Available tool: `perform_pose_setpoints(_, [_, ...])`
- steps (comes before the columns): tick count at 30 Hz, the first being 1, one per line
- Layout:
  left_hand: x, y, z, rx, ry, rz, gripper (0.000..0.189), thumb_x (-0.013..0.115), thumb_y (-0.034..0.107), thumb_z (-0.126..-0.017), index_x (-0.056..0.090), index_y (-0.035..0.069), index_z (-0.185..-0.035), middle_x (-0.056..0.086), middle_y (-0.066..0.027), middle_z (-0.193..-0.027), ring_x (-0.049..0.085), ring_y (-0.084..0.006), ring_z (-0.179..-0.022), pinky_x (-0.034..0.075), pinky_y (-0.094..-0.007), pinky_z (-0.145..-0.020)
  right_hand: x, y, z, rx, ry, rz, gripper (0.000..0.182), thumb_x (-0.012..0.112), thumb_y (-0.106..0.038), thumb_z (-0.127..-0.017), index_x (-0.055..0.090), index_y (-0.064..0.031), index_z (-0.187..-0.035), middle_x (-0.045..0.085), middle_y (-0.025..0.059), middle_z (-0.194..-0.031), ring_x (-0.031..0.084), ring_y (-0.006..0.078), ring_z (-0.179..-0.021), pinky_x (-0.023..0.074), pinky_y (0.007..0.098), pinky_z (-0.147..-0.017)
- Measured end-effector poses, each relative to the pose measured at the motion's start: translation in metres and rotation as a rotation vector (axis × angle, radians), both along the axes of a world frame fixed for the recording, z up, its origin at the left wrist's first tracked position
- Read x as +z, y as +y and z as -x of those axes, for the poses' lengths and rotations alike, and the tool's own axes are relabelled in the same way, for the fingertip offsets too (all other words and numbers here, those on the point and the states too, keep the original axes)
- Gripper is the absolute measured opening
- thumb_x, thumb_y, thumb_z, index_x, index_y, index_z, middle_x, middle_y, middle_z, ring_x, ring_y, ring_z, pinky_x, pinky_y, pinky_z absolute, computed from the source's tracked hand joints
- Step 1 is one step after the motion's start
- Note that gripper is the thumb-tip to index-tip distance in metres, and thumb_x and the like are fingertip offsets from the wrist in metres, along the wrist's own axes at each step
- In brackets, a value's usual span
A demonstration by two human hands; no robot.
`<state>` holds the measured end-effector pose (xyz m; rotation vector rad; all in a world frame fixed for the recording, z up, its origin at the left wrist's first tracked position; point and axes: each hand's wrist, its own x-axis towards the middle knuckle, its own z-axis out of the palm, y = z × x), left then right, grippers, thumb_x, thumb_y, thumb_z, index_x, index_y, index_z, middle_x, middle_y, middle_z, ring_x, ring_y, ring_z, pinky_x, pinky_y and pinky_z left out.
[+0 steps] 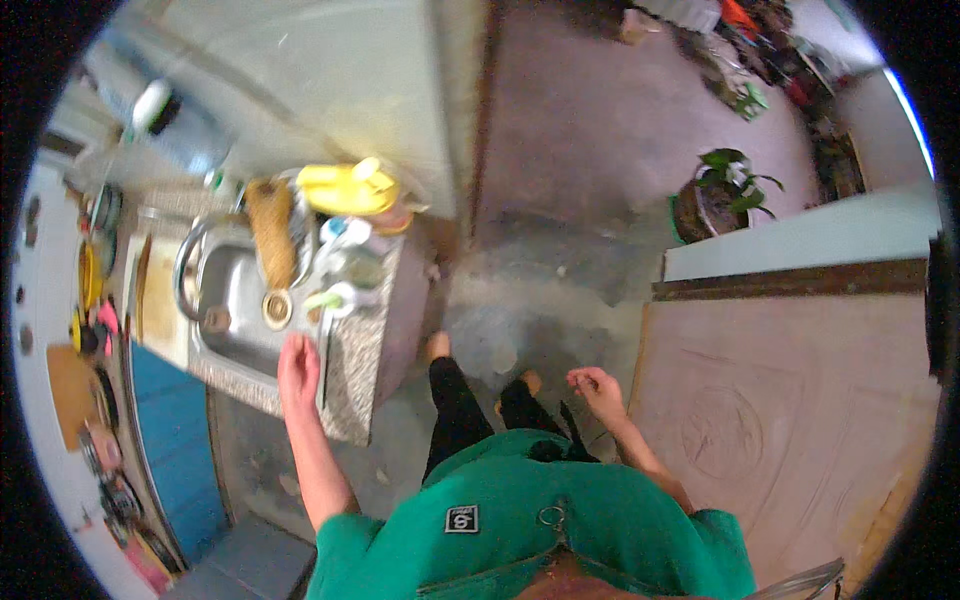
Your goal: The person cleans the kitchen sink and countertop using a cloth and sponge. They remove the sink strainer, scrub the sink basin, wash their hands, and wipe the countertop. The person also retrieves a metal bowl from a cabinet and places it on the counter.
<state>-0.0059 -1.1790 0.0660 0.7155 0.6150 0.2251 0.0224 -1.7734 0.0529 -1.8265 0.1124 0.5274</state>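
Observation:
My left hand (300, 369) hovers over the near edge of a steel sink (244, 330), its fingers loosely curled and nothing visible in them. The sink is set in a speckled stone counter (352, 367). A curved chrome faucet (182, 274) arches over the basin, and a round drain strainer (277, 309) lies near my fingertips. Behind it rests a long brown, rough-textured thing (271, 232), perhaps a loofah. My right hand (598, 391) hangs in the air near a pale wooden door (750, 420), fingers slightly bent, holding nothing that I can see.
Bottles (360, 266) and a yellow plastic item (349, 189) crowd the counter's far corner. A large water jug (187, 139) stands beyond. Past the doorway, a potted plant (720, 199) sits on the floor. Pans (120, 487) line the left wall.

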Motion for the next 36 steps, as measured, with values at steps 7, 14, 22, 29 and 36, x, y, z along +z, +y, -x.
perform_pose_setpoints(7, [0.057, -0.21, -0.03, -0.315, 0.091, 0.37, 0.007, 0.061, 0.004, -0.082, 0.057, 0.004, -0.088, 0.06, -0.0099, -0.085, 0.054, -0.0176, -0.073, 0.045, -0.0275, -0.058, -0.026, -0.073, -0.1, -0.198, -0.107, -0.271, 0.019, 0.057, -0.015, -0.099, 0.064, -0.0012, -0.11, 0.07, 0.0073, -0.099, 0.065, 0.0116, -0.086, 0.0543, 0.0255, -0.073])
perform_pose_setpoints(14, [0.064, -0.333, -0.171, -0.688, -0.066, 0.517, 0.013, 0.054, 0.012, -0.077, 0.055, 0.0, -0.081, 0.052, -0.013, -0.08, 0.046, -0.0204, -0.07, 0.04, -0.0278, -0.055, -0.077, -0.134, -0.243, -0.25, 0.141, -0.426, 0.021, 0.055, -0.017, -0.1, 0.062, -0.0026, -0.113, 0.068, 0.0046, -0.101, 0.065, 0.0122, -0.087, 0.055, 0.0277, -0.076])
perform_pose_setpoints(22, [0.085, -0.432, -0.397, -0.951, -0.066, 0.484, 0.008, 0.05, 0.001, -0.07, 0.053, 0.001, -0.077, 0.048, -0.0111, -0.073, 0.042, -0.0178, -0.061, 0.035, -0.0276, -0.051, -0.202, -0.35, -0.154, 0.031, 0.213, 0.713, 0.02, 0.058, -0.026, -0.096, 0.067, -0.0078, -0.096, 0.067, 0.0042, -0.089, 0.063, 0.0155, -0.077, 0.0527, 0.0328, -0.066])
perform_pose_setpoints(29, [0.094, -0.5, -0.572, -1.16, -0.087, 0.374, 0.001, 0.047, 0.005, -0.072, 0.049, 0.005, -0.072, 0.05, -0.0071, -0.076, 0.042, -0.0141, -0.062, 0.033, -0.025, -0.049, -0.155, -0.399, -0.097, -0.337, 0.667, 0.418, 0.022, 0.057, -0.028, -0.095, 0.066, -0.0086, -0.089, 0.065, 0.0046, -0.082, 0.062, 0.0191, -0.072, 0.0504, 0.0347, -0.061])
perform_pose_setpoints(36, [0.08, -0.583, -0.672, -0.973, -0.068, 0.411, 0.005, 0.052, 0.01, -0.075, 0.049, 0.005, -0.075, 0.048, -0.0078, -0.073, 0.044, -0.0176, -0.064, 0.036, -0.0274, -0.052, -0.188, -0.459, -0.224, -0.04, 0.392, 0.38, 0.026, 0.055, -0.031, -0.094, 0.065, -0.0094, -0.083, 0.063, 0.0051, -0.075, 0.06, 0.0226, -0.066, 0.048, 0.0365, -0.055])
